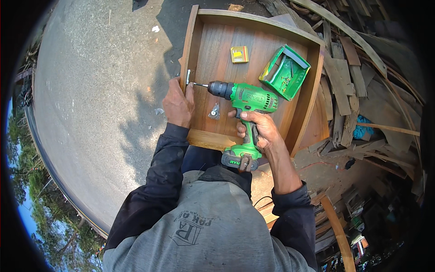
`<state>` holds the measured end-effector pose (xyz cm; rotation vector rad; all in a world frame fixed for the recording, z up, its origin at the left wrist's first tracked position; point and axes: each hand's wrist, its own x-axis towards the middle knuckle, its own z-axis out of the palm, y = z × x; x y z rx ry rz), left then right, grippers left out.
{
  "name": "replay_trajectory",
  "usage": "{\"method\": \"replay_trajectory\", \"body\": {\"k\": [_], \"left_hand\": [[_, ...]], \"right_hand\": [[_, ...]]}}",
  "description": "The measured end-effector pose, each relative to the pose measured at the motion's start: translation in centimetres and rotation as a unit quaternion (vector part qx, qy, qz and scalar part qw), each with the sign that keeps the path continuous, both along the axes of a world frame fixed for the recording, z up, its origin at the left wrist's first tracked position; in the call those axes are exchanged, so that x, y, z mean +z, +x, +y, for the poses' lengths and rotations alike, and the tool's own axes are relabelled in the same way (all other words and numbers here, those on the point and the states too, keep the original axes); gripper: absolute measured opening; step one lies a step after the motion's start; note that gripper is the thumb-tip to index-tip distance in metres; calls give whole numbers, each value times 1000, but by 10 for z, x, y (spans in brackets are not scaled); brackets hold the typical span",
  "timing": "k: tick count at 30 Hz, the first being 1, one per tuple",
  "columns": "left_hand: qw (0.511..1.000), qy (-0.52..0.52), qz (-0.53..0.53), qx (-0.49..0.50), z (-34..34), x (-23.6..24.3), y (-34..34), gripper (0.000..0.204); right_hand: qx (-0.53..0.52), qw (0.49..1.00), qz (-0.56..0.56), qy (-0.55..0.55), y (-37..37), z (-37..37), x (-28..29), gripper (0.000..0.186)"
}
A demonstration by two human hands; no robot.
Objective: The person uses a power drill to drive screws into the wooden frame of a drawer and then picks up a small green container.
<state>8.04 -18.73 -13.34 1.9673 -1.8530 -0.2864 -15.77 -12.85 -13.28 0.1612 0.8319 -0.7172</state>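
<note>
A wooden drawer [253,19] lies in front of me with its low walls up. My right hand [258,130] is closed around the handle of a green cordless drill [254,97], which points left. The tip of its long bit [200,85] reaches the drawer's left wall, beside a small metal fitting [188,76]. My left hand [178,103] grips that wall, the thumb inside just below the fitting and the fingers outside, partly hidden. Inside the drawer, a small clear bag of hardware [214,111] rests below the drill chuck.
Within the drawer sit a small yellow box [239,54] and an open green box [285,72] with loose screws. Scrap planks [342,84] are piled along the right. Grey pavement [99,90] stretches to the left, and a blue cloth [362,128] lies among the wood.
</note>
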Motion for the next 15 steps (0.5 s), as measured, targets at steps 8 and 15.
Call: {"method": "replay_trajectory", "body": {"k": [8,15], "left_hand": [[1000,24,-1,5,0,3,-1,25],[1000,29,1,3,0,4,-2,24]], "right_hand": [[5,1000,-13,3,-1,0,-7,38],[6,1000,-16,12,0,-2,-6,32]]}}
